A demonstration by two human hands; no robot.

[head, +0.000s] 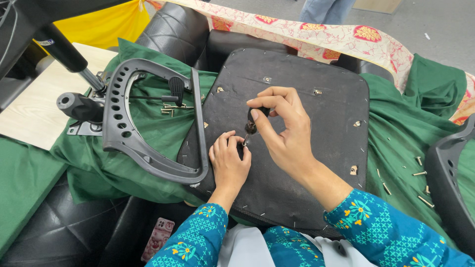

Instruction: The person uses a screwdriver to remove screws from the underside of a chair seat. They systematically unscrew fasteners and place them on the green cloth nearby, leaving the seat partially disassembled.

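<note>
Both hands, left [229, 160] and right [282, 126], work a screwdriver [251, 123] into the black seat base [297, 99].

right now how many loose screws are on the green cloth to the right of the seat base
5 loose screws on the green cloth right of the seat base. More may hide in the folds or under the grey armrest.

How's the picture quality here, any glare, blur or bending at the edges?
Head view: even, soft light; faint shadows under both hands on the seat base; glare streaks on the black cushion; the screwdriver and right hand are sharp; wide-lens bending at the edges.
</note>
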